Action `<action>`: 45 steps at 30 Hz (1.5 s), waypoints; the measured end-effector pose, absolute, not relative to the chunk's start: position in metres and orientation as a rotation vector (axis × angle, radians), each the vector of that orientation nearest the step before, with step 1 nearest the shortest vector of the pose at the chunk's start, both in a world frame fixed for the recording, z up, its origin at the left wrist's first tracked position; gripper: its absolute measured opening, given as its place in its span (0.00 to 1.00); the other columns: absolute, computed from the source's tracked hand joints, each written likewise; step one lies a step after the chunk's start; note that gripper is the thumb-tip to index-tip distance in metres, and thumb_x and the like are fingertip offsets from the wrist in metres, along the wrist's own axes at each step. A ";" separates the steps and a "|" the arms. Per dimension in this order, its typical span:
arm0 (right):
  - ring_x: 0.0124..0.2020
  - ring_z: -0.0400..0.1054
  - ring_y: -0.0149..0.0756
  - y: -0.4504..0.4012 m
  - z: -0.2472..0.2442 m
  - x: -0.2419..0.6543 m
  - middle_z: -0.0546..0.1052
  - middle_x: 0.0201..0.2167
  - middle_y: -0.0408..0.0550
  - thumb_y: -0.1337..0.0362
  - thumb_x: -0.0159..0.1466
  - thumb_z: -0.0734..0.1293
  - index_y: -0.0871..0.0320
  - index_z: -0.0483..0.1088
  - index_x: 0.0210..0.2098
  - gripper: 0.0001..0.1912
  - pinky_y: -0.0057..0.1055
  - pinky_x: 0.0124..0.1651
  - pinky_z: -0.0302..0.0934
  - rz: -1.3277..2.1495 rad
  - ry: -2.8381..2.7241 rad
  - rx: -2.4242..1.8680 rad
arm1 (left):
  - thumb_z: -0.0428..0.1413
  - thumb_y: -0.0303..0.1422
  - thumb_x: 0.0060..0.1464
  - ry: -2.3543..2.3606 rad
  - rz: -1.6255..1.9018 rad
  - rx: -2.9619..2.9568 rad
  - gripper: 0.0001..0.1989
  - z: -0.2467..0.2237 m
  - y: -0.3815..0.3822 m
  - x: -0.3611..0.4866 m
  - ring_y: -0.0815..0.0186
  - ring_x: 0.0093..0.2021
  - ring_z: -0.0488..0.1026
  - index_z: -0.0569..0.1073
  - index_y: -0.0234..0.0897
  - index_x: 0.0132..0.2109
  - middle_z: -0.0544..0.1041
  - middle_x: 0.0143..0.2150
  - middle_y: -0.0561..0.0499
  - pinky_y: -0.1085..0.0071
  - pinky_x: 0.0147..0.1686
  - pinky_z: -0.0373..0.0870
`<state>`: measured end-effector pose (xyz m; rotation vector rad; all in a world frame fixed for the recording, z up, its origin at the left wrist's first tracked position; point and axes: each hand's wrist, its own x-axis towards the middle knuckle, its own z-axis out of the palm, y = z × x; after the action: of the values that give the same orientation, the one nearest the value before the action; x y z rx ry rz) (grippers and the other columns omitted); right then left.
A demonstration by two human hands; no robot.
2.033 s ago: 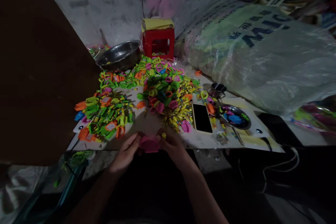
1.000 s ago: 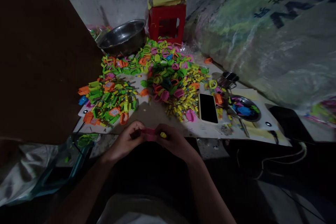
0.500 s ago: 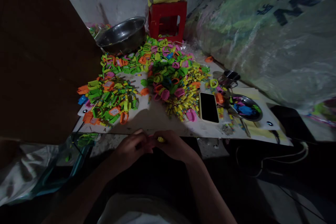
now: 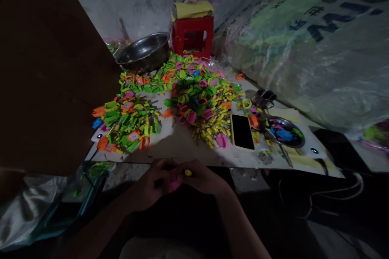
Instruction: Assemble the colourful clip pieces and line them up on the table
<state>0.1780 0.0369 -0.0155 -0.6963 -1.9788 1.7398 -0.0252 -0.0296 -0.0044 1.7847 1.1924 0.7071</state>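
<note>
My left hand (image 4: 152, 186) is closed around a small pink plastic piece (image 4: 175, 185), just in front of the table edge. Against it, my right hand (image 4: 202, 176) has its fingers curled, with a small yellow piece (image 4: 188, 173) showing between them. The fingertips of both hands meet at the pink piece, and most of it is covered. Beyond them lies a pile of small yellow-ended sticks (image 4: 209, 129). To the left is a heap of green and orange plastic pieces (image 4: 130, 123), some looped like bands.
A phone (image 4: 242, 131) lies right of the piles, near a metal dish (image 4: 299, 141) of coloured bits and a metal cup (image 4: 263, 98). Behind stand a steel basin (image 4: 146, 54) and a red stool (image 4: 178, 36). A large printed sack (image 4: 304, 64) borders the right; a brown panel (image 4: 54, 68) borders the left.
The view has tilted up slightly, so the table sits lower in the picture. Both hands stay together, and more of the pink piece shows below the fingers.
</note>
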 end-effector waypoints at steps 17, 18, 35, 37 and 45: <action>0.32 0.63 0.33 0.036 -0.039 0.152 0.73 0.30 0.43 0.57 0.64 0.63 0.56 0.71 0.36 0.10 0.27 0.36 0.55 1.430 -1.898 -0.919 | 0.61 0.41 0.52 1.154 1.225 0.526 0.27 -0.034 -0.017 -0.007 0.61 0.51 0.73 0.65 0.40 0.57 0.74 0.53 0.45 0.63 0.54 0.67; 0.31 0.63 0.33 0.034 -0.038 0.150 0.72 0.30 0.43 0.55 0.64 0.64 0.56 0.71 0.39 0.11 0.27 0.36 0.55 1.427 -1.906 -0.893 | 0.60 0.40 0.54 1.081 1.244 0.469 0.25 -0.029 -0.015 -0.005 0.61 0.51 0.73 0.67 0.39 0.56 0.74 0.53 0.45 0.64 0.54 0.67; 0.36 0.66 0.33 0.020 -0.024 0.155 0.69 0.36 0.47 0.63 0.68 0.57 0.54 0.58 0.44 0.05 0.29 0.38 0.60 1.102 -1.707 -0.917 | 0.64 0.42 0.48 1.616 1.081 1.472 0.27 -0.003 -0.016 -0.020 0.59 0.53 0.70 0.72 0.42 0.55 0.75 0.53 0.46 0.66 0.53 0.66; 0.36 0.65 0.33 0.020 -0.019 0.155 0.69 0.37 0.47 0.66 0.68 0.58 0.54 0.59 0.43 0.05 0.29 0.39 0.60 1.073 -1.737 -0.897 | 0.65 0.41 0.46 1.622 1.081 1.574 0.25 -0.001 -0.015 -0.020 0.59 0.51 0.72 0.74 0.41 0.52 0.77 0.50 0.46 0.66 0.51 0.67; 0.38 0.64 0.33 0.020 -0.009 0.160 0.68 0.37 0.47 0.71 0.67 0.57 0.55 0.61 0.40 0.05 0.30 0.40 0.58 1.007 -1.863 -0.831 | 0.62 0.38 0.51 1.618 1.063 1.848 0.21 0.002 -0.015 -0.024 0.60 0.52 0.70 0.73 0.42 0.53 0.76 0.51 0.47 0.67 0.51 0.66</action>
<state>0.1596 0.0205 -0.0087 -0.8310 -1.8632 1.0071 -0.0242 -0.0152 0.0016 1.8478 1.6181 1.0634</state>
